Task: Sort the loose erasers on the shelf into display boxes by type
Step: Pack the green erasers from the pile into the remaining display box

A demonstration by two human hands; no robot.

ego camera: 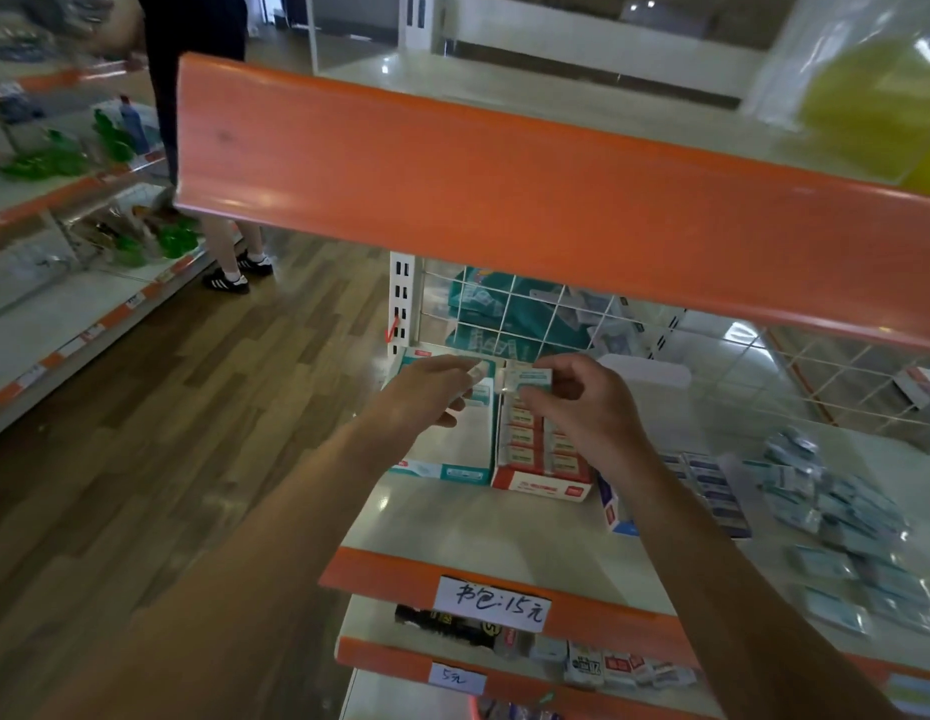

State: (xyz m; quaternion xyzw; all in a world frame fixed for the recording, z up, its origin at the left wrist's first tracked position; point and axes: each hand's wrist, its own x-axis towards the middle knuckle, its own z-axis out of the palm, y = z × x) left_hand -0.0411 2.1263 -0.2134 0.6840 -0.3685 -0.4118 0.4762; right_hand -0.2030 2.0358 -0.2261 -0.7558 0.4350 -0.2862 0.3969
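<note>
**A:** Both hands up at the back of the shelf now. The left hand [431,389] has its fingers curled round a small teal-and-white wrapped eraser [478,374], pinched at the fingertips right over the far end of the teal-edged white cardboard display box [447,444]. The right hand [582,402] is closed on a second teal-labelled wrapped eraser [530,379], thumb below and fingers on top.

**B:** And that second one sits above the red-and-white cardboard display box [540,459], which looks full of red-labelled erasers in rows.

**A:** So I'd judge it doesn't belong there. The label matches the teal box, and the hands are close together, almost touching, as if lining the two pieces up for the same row.

**B:** The teal box is mostly bare inside, so filling from the back makes sense: each new piece gets a wall to rest against.

**A:** Off to the right, the heap of loose clear-wrapped teal erasers [837,532] lies on the cream shelf board [504,532], well apart from the boxes. Plenty left to sort.

**B:** There's a blue-and-white display box [707,491] between heap and red box, partly hidden by the right forearm.
</note>
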